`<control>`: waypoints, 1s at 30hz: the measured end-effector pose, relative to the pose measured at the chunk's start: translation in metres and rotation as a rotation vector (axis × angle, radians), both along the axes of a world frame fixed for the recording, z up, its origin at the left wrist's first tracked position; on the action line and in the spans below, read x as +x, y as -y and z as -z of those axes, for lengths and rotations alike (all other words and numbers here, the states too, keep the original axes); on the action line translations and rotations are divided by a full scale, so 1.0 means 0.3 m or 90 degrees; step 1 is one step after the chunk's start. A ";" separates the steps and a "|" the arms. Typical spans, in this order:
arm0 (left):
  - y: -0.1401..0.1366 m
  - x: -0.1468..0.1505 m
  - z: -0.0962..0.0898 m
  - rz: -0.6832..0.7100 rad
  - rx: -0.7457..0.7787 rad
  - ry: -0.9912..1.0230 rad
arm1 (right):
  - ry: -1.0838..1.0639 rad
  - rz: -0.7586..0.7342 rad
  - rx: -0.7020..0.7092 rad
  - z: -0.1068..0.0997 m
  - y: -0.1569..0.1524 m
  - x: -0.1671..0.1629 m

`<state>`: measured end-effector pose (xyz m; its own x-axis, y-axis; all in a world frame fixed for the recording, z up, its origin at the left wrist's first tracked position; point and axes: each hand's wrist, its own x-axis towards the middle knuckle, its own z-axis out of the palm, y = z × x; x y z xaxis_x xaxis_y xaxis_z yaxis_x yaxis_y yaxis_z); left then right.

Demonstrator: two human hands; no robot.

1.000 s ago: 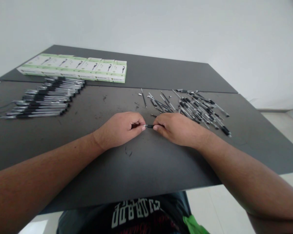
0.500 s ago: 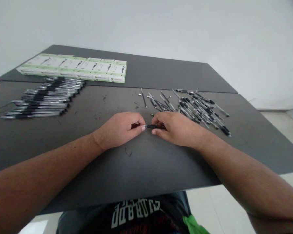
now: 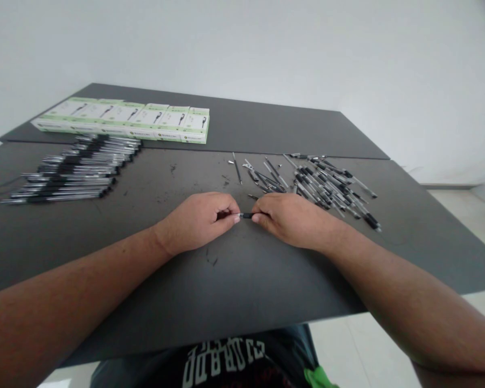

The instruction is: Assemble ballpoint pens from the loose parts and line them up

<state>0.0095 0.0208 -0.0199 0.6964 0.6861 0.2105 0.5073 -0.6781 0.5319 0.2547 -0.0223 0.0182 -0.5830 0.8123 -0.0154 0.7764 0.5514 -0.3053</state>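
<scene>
Between my two hands lies a slim pen with a black grip, held level just above the grey table. My left hand pinches its clear end between thumb and forefinger. My right hand is closed on the black part, and the fingers cover the far end. Beyond my right hand spreads a loose heap of pens and pen parts, clear and black. A thin dark refill lies apart from it, left of the heap.
Far left, a neat row of pens with black grips lies side by side. Behind them stand several white and green boxes. The grey table has its front edge close to my body; a wall rises behind.
My right hand has closed in along the pen toward my left hand, so less of the black grip shows. The whole scene sits slightly lower as the camera tilts.
</scene>
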 end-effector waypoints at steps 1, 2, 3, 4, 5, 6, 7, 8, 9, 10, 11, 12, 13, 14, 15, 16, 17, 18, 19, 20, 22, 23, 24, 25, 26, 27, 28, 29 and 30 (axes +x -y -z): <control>0.000 0.000 -0.001 -0.001 -0.001 -0.002 | 0.003 -0.012 -0.004 0.001 0.000 -0.001; 0.000 0.000 -0.002 0.000 -0.003 -0.004 | -0.003 -0.015 -0.006 0.002 0.001 -0.001; 0.000 0.000 -0.003 0.001 -0.004 -0.005 | -0.017 -0.010 -0.006 0.003 0.001 0.000; 0.001 0.000 -0.004 0.001 -0.004 -0.006 | -0.034 0.003 -0.003 0.004 0.002 0.001; 0.001 0.000 -0.005 0.002 -0.004 -0.008 | -0.048 0.020 0.001 0.004 0.003 0.002; 0.001 0.000 -0.005 0.002 -0.004 -0.008 | -0.055 0.035 0.006 0.004 0.004 0.002; 0.002 0.000 -0.005 0.002 -0.002 -0.007 | -0.053 0.044 0.010 0.003 0.004 0.002; 0.002 0.000 -0.005 0.002 0.001 -0.006 | -0.043 0.043 0.012 0.003 0.004 0.002; 0.001 -0.001 -0.005 0.002 0.003 -0.005 | -0.027 0.032 0.012 0.002 0.004 0.001; 0.001 -0.001 -0.005 0.004 0.004 -0.005 | -0.013 0.018 0.011 0.002 0.003 0.000; 0.000 -0.001 -0.004 0.004 0.004 -0.004 | -0.004 0.003 0.009 0.003 0.003 -0.001; 0.000 -0.001 -0.004 0.004 0.003 -0.005 | -0.002 -0.008 0.007 0.005 0.002 -0.001; -0.001 -0.001 -0.004 0.004 -0.001 -0.005 | -0.010 -0.009 0.005 0.006 0.002 -0.001; -0.001 -0.001 -0.004 0.004 -0.004 -0.005 | -0.027 0.000 0.005 0.007 0.002 -0.001; -0.001 -0.001 -0.004 0.003 -0.006 -0.006 | -0.044 0.015 0.006 0.007 0.002 0.000; 0.000 0.000 -0.004 0.002 -0.006 -0.005 | -0.057 0.031 0.008 0.007 0.002 0.001; 0.000 0.000 -0.004 0.001 -0.005 -0.005 | -0.063 0.047 0.011 0.006 0.002 0.001; 0.001 0.000 -0.004 0.002 -0.003 -0.004 | -0.057 0.055 0.013 0.005 0.003 0.001; 0.001 0.000 -0.004 0.002 -0.001 -0.002 | -0.043 0.052 0.013 0.003 0.003 0.001; 0.002 0.000 -0.004 0.002 0.001 -0.001 | -0.026 0.042 0.011 0.002 0.003 0.000; 0.002 0.000 -0.004 0.001 0.001 0.001 | -0.004 0.017 0.004 0.002 0.003 -0.003; 0.002 0.000 -0.004 0.001 -0.001 0.001 | -0.002 0.007 0.000 0.003 0.003 -0.004; 0.002 0.000 -0.004 -0.001 -0.002 0.000 | -0.009 0.004 -0.002 0.004 0.003 -0.005; 0.002 0.001 -0.005 -0.001 -0.002 -0.002 | -0.022 0.011 -0.003 0.005 0.003 -0.004; 0.002 0.001 -0.006 -0.001 -0.001 -0.005 | -0.035 0.023 -0.003 0.006 0.003 -0.004; 0.002 0.002 -0.006 -0.001 0.000 -0.007 | -0.047 0.037 -0.001 0.005 0.003 -0.003; 0.002 0.002 -0.007 -0.002 0.001 -0.009 | -0.052 0.050 0.001 0.004 0.003 -0.002; 0.002 0.003 -0.007 -0.001 0.002 -0.011 | -0.048 0.056 0.004 0.003 0.004 -0.002; 0.002 0.003 -0.008 0.000 0.004 -0.012 | -0.037 0.053 0.005 0.001 0.004 -0.002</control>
<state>0.0105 0.0202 -0.0176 0.6999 0.6851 0.2017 0.5175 -0.6812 0.5179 0.2541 -0.0235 0.0179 -0.5137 0.8577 0.0231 0.8004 0.4888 -0.3470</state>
